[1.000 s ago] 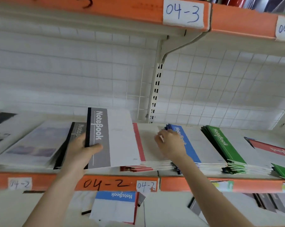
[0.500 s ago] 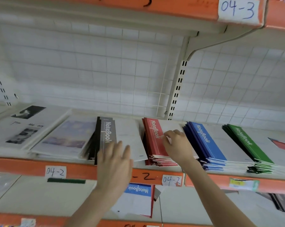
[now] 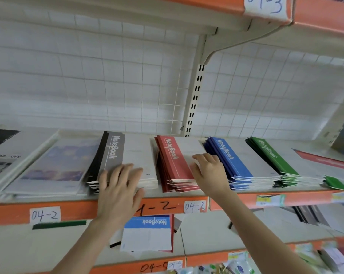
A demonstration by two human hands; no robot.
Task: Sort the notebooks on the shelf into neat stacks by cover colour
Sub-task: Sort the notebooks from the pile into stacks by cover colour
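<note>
On the orange-edged shelf (image 3: 68, 209) stand notebook stacks by colour: a grey and black stack (image 3: 115, 153), a red stack (image 3: 172, 165), a blue stack (image 3: 229, 162) and a green stack (image 3: 270, 155). My left hand (image 3: 118, 188) lies flat with spread fingers on the front of the grey stack. My right hand (image 3: 208, 171) rests with loosely bent fingers on the white part of the red stack's top notebook, close to the blue stack. At the far right a lone red notebook (image 3: 323, 160) lies flat with a green one (image 3: 336, 182) in front.
Pale picture-cover books (image 3: 54, 167) lie left of the grey stack. On the shelf below lies a blue notebook (image 3: 147, 232) on a red one, with dark notebooks (image 3: 309, 214) to the right. A white grid panel backs the shelf; an upper shelf overhangs.
The grey notebook that my left hand held a second ago now lies on the grey stack, and the hand presses flat on it. My right hand stays on the red stack. The view shifted left.
</note>
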